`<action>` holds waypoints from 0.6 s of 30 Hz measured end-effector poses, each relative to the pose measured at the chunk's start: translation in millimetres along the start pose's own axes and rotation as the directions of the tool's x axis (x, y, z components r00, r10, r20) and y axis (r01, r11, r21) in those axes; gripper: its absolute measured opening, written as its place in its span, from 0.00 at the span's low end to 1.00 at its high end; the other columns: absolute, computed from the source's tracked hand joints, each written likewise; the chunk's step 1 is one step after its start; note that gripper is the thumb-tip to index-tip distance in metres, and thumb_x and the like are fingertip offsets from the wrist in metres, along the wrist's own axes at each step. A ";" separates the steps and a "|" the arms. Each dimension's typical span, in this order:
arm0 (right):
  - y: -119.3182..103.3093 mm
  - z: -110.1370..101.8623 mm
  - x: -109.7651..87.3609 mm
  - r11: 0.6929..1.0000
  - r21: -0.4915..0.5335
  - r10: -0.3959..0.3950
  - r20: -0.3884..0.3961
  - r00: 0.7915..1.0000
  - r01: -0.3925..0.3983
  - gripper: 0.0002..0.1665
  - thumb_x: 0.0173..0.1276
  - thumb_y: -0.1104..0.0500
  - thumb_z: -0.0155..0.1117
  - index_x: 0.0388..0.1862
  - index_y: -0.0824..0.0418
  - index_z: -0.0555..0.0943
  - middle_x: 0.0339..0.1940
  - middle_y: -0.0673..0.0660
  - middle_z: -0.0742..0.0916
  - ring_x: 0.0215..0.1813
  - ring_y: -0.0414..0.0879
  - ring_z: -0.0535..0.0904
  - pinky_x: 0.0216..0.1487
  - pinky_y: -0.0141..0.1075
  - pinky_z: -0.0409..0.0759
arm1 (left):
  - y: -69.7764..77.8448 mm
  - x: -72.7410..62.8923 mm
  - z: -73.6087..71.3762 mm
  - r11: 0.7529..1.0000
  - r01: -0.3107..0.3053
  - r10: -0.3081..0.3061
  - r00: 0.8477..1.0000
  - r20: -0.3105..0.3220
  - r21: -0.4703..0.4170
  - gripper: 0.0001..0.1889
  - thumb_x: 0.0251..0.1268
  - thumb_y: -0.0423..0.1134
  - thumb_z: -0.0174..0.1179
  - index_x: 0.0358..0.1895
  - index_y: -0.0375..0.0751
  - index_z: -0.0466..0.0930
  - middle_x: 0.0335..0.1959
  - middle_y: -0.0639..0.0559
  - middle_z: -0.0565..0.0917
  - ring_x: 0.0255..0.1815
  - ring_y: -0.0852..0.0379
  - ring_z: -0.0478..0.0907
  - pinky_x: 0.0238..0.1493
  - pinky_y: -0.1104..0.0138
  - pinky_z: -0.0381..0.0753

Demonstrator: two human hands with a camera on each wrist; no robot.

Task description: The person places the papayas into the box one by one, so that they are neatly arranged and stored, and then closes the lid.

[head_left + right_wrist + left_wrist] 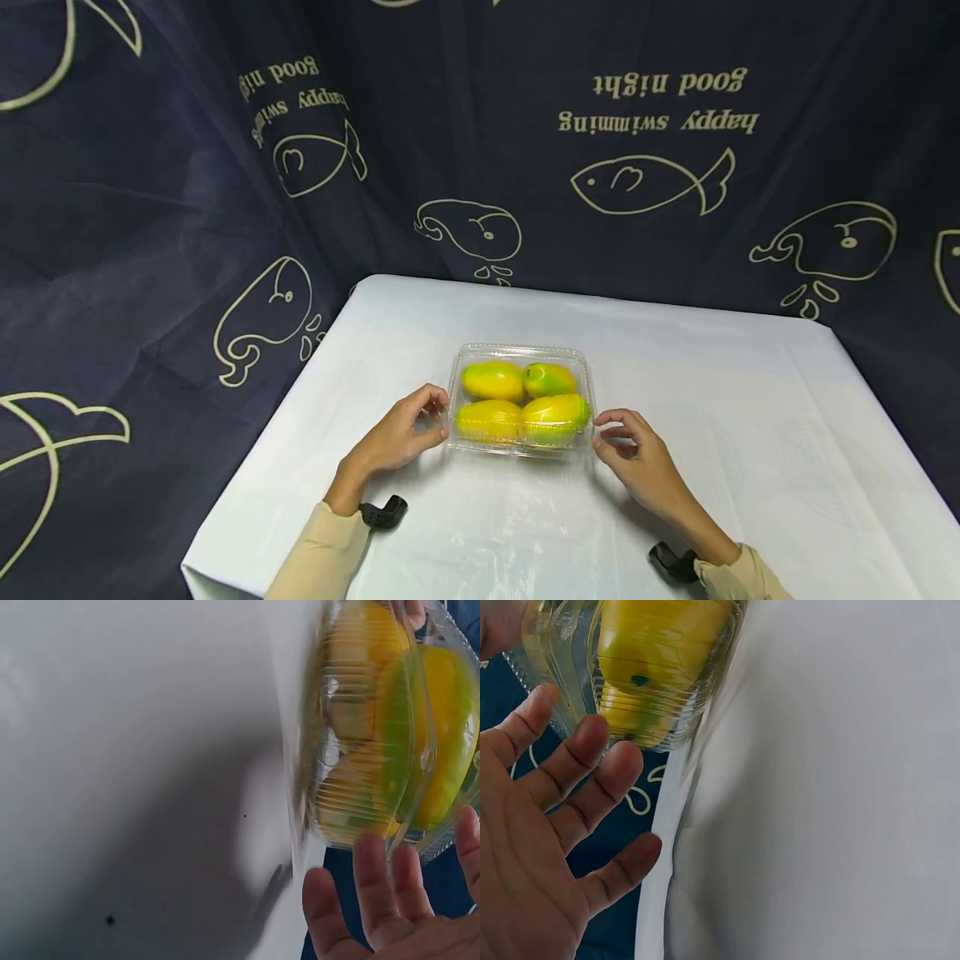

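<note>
A clear plastic clamshell box (pixel 517 351) stands on the white-covered table, its lid down over several yellow-green mangoes (pixel 492 382). At its left side is my left hand (pixel 399 435), thumb toward the front and fingers toward the back, fingertips at the edge. My right hand (pixel 643 471) is at the opposite side in a similar pose. In the left wrist view, the fingers (pixel 585 776) are spread and loosely bent beside the ribbed wall. Right fingers (pixel 373 889), mostly straight, reach the box's end in the right wrist view. Exact contact is hard to make out.
The white tablecloth (pixel 697 375) extends around the box on every side. Behind and to the left hangs a dark blue curtain (pixel 465 125) printed with fish, whales and upside-down lettering. Black wrist devices (pixel 384 512) sit by both sleeves.
</note>
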State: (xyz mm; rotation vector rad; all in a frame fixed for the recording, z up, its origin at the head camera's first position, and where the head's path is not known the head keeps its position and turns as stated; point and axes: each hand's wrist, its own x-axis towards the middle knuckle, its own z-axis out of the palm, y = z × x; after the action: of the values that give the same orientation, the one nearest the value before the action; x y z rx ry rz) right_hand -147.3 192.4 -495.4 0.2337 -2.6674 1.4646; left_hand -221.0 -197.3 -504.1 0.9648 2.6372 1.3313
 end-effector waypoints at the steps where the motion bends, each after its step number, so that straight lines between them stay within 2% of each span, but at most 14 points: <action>1: 0.2 0.0 -0.1 1.000 0.007 0.002 0.007 1.000 -0.002 0.16 0.73 0.53 0.63 0.56 0.55 0.78 0.56 0.52 0.81 0.52 0.48 0.82 0.49 0.37 0.82 | -0.2 0.2 0.0 1.000 0.005 -0.005 1.000 0.006 -0.002 0.17 0.66 0.40 0.65 0.54 0.46 0.72 0.45 0.53 0.78 0.45 0.54 0.79 0.51 0.58 0.81; 4: 0.5 -0.1 0.0 1.000 0.019 0.009 0.036 0.999 -0.009 0.16 0.74 0.54 0.63 0.57 0.54 0.76 0.56 0.53 0.82 0.49 0.45 0.82 0.46 0.33 0.80 | -1.5 0.5 0.0 1.000 0.018 -0.018 1.000 0.013 -0.015 0.17 0.65 0.39 0.65 0.54 0.46 0.72 0.44 0.51 0.79 0.44 0.54 0.79 0.50 0.58 0.80; 11: 3.2 0.5 -0.6 0.998 0.064 0.010 0.088 0.996 -0.015 0.17 0.75 0.54 0.62 0.60 0.52 0.73 0.53 0.56 0.84 0.46 0.44 0.82 0.45 0.33 0.81 | -5.9 1.1 2.0 0.996 0.051 -0.048 0.998 0.034 -0.079 0.19 0.62 0.35 0.66 0.54 0.43 0.71 0.42 0.42 0.81 0.43 0.56 0.77 0.50 0.62 0.79; 18: 8.1 3.8 -0.4 0.992 0.124 -0.012 0.089 0.996 0.001 0.17 0.73 0.60 0.61 0.58 0.55 0.72 0.42 0.62 0.86 0.35 0.39 0.79 0.35 0.31 0.79 | -6.3 1.6 4.2 0.986 0.053 -0.046 0.998 0.053 -0.156 0.20 0.61 0.31 0.65 0.53 0.47 0.69 0.41 0.51 0.80 0.44 0.57 0.77 0.50 0.66 0.79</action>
State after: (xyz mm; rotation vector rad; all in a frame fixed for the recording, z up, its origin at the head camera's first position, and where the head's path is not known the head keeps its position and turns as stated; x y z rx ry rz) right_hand -148.4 193.5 -504.2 0.3246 -2.6430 1.6578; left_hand -224.2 -196.2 -511.0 0.8931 2.4590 1.4591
